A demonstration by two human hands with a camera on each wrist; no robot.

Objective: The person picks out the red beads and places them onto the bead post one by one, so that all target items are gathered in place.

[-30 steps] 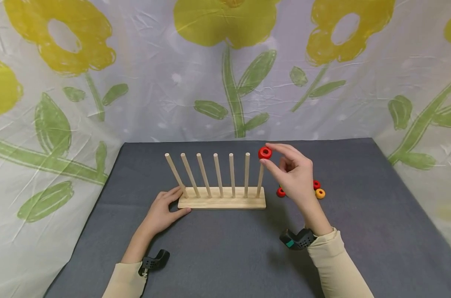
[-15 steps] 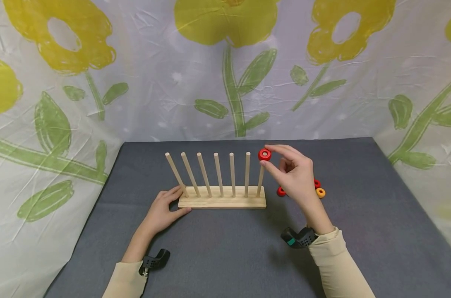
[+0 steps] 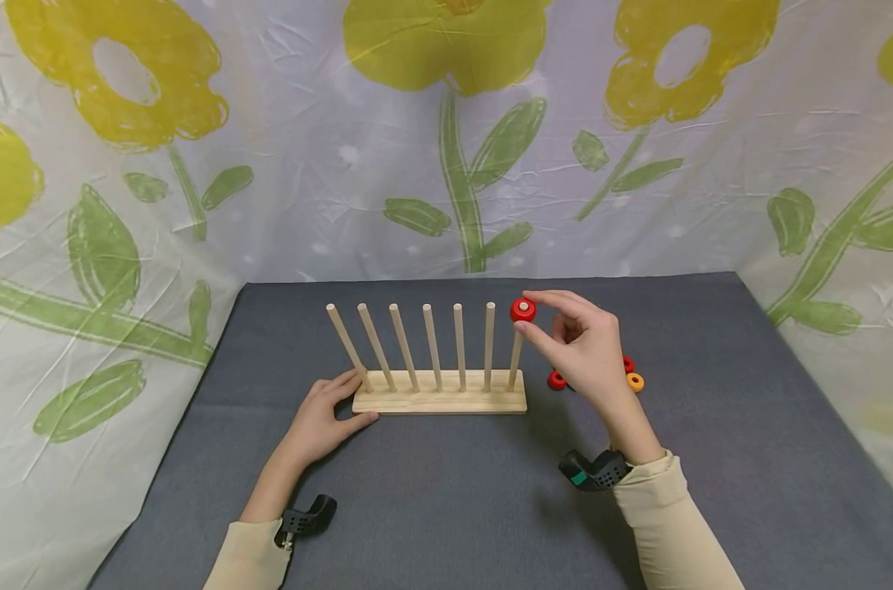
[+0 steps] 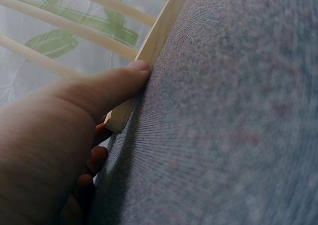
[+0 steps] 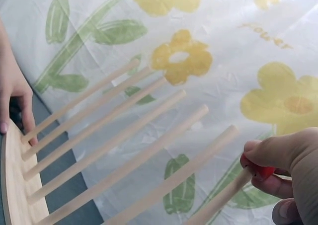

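A pale wooden peg stand (image 3: 439, 401) with a row of several upright pegs sits on the dark cloth. My left hand (image 3: 321, 422) grips its left end, thumb along the front edge, as the left wrist view also shows. Between thumb and index finger my right hand (image 3: 582, 340) pinches a red ring-shaped bead (image 3: 523, 310) at the top of the rightmost peg (image 5: 226, 195). The tip of that peg shows through the bead's hole in the head view. In the right wrist view the red bead (image 5: 259, 170) is partly covered by the thumb.
Right of the stand, partly behind my right hand, lie loose beads: a red bead (image 3: 556, 380), another red bead (image 3: 627, 365) and an orange-yellow bead (image 3: 635, 383). The dark tablecloth (image 3: 432, 500) ends at a flower-printed curtain (image 3: 292, 164) behind and at the sides.
The red bead has come slightly down and left with my right hand, and the peg's tip now shows in its hole. The left hand and the stand have stayed still.
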